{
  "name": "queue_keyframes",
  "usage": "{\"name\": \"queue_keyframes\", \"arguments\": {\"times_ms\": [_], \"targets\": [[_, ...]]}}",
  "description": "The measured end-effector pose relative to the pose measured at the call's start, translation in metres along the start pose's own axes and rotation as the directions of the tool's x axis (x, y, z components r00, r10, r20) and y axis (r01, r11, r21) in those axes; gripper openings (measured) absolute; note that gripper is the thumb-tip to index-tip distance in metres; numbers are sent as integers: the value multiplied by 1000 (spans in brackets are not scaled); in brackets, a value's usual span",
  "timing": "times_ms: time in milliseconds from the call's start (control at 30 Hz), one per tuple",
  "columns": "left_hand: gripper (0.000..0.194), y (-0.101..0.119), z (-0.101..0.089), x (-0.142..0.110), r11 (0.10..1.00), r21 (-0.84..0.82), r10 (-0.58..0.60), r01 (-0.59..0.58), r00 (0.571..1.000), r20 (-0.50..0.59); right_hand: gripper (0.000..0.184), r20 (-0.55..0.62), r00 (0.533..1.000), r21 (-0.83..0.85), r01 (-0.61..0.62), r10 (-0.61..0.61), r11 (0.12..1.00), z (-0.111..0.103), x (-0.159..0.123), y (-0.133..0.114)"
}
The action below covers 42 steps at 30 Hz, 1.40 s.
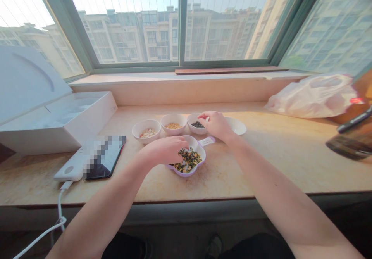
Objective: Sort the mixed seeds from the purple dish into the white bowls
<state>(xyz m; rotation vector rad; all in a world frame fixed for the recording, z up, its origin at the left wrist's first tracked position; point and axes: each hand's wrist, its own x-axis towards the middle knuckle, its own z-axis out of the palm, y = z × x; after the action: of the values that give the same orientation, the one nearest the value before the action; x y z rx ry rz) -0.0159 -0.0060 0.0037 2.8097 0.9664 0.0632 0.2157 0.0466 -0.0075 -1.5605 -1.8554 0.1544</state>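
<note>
My left hand (164, 150) curls down over a lilac flower-shaped dish (186, 173), its fingertips at the mixed green, yellow and dark beans (188, 160). My right hand (213, 126) reaches to a small white bowl (194, 130) of black seeds (198, 125), with its fingers at the rim. To the left stand a white bowl (173, 132) of yellow grains and a white bowl (146, 138) of pale chopped nuts. A white saucer (238, 126) lies partly behind my right hand. Whether either hand holds anything is hidden.
Everything rests on a marble windowsill (261, 166). A white power bank (69, 170) with a cable and a pixelated phone (101, 162) lie at the left, beside an open white box (87, 123). A plastic bag (310, 98) sits at the right, and a blurred glass jar (351, 142) intrudes nearby.
</note>
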Motion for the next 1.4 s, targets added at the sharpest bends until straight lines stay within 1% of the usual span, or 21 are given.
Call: {"name": "queue_keyframes", "arguments": {"times_ms": [100,200,400,533,733,867,967,1033,1100,1167,1200,1233,1267,1300,1367,1400], "targets": [[14,0,1,3,999,32,7,-9,998,69,20,-1,1000,-18,-8,8,1000,2,1,2],[20,-1,3,7,1000,8,17,-18,998,59,21,-2,1000,-15,-22,22,1000,1,2,3],[35,-5,8,13,999,-38,-29,31,998,56,26,-3,999,0,-32,32,999,0,1,0],[35,-6,9,14,1000,-6,-22,23,998,61,25,6,1000,25,-28,28,999,0,0,-2],[38,-3,4,12,999,12,-38,37,997,69,23,-8,1000,25,-28,28,999,0,0,-3],[38,-1,1,11,999,-15,-31,32,997,67,23,-8,1000,35,-19,20,999,-1,0,-3],[37,-1,0,10,999,-42,-16,17,999,38,23,-2,1000,48,-20,21,999,-2,-1,-4],[35,0,-1,9,999,-54,-6,6,1000,3,22,-6,1000,58,-18,19,998,-3,-1,-6],[32,0,-1,8,998,-68,10,-14,998,-56,20,-8,1000,79,-23,23,997,-5,-2,-10],[27,-1,-2,7,996,-84,6,-20,986,-169,17,29,999,151,-30,26,988,-7,-4,-15],[25,-2,-3,7,995,-97,-10,-14,970,-245,16,75,997,213,-34,18,976,-8,-6,-17],[24,-3,-3,8,994,-112,-34,-4,944,-327,16,144,990,288,-40,-2,957,-9,-7,-20],[23,-4,-4,8,991,-132,-58,4,912,-406,17,230,972,369,-52,-37,928,-10,-9,-22],[21,-5,-4,9,988,-156,-79,5,877,-474,20,321,943,447,-73,-84,891,-11,-11,-23],[17,-8,-3,11,979,-201,-99,-22,815,-571,29,476,859,568,-133,-191,812,-12,-14,-25],[15,-9,-3,12,975,-218,-101,-41,791,-603,33,524,817,608,-163,-238,777,-11,-15,-25]]}}
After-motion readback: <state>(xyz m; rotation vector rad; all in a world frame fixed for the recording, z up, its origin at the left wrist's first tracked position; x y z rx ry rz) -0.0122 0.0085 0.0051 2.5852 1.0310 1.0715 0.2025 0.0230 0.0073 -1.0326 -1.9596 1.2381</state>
